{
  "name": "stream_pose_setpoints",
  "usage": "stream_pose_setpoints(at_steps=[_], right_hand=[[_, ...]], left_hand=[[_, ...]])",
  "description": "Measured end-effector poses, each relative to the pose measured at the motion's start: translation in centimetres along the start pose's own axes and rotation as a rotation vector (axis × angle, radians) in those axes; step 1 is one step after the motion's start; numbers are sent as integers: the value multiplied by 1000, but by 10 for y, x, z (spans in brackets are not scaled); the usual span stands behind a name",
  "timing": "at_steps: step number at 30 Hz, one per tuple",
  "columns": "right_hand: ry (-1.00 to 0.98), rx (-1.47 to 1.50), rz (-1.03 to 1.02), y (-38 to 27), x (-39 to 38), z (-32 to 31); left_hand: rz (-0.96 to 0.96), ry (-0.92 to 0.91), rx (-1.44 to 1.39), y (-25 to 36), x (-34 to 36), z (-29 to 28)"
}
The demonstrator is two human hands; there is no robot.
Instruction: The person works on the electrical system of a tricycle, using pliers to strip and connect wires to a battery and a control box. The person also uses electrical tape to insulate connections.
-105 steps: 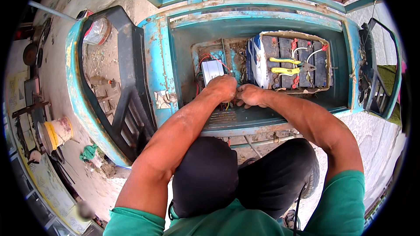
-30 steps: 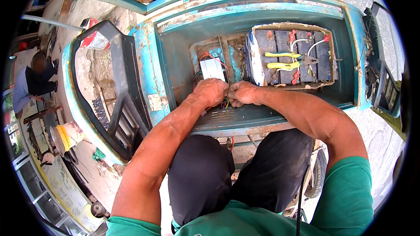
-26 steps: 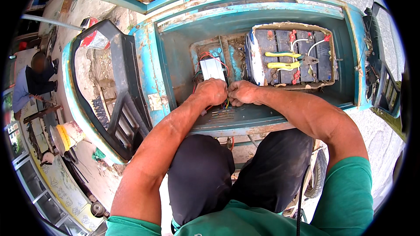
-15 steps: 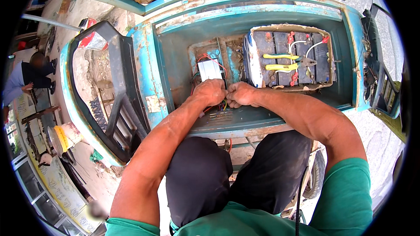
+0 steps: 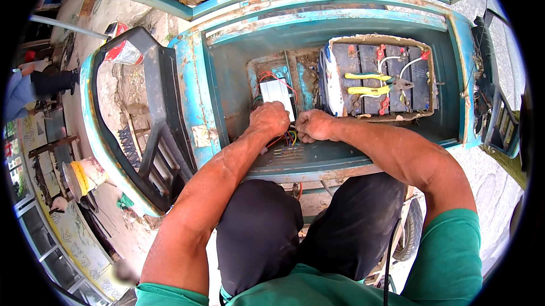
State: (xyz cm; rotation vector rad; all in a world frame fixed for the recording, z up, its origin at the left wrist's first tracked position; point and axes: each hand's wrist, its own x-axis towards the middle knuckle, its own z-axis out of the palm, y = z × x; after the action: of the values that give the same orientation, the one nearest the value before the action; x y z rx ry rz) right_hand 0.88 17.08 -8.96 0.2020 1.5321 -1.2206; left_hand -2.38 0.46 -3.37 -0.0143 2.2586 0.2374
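Resting curled near thin multicoloured wires [image 5: 292,136], the left hand [image 5: 270,119] and right hand [image 5: 315,125] hide whether either grip holds anything.

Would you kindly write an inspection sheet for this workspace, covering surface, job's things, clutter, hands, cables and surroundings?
Surface: teal bin, grimy, rusty in places.
Job's things: silver box in the bin's left part; coloured wires near its close end.
Clutter: pliers lying on batteries in a torn carton.
Hands: left hand over the box's near end, right hand beside it; grip unclear.
Cables: red wires by the box; white leads across the batteries.
Surroundings: person and bucket at left.
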Motion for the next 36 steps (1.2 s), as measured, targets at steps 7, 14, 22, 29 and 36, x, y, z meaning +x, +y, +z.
stream_pose_setpoints(at_steps=[7,14,22,29,36], right_hand=[[9,-169,-23,3,3,0],[24,-285,-70,9,10,-2],[-41,-68,-3,-3,0,-1],[18,10,-47,6,6,0],[41,-10,-56,-1,1,2]], left_hand=[[44,-279,140,-1,1,-1],[185,-255,169,-2,1,1],[436,-93,159,-3,-5,-3],[515,-38,252,-2,-5,-2],[366,-110,89,-9,7,9]])
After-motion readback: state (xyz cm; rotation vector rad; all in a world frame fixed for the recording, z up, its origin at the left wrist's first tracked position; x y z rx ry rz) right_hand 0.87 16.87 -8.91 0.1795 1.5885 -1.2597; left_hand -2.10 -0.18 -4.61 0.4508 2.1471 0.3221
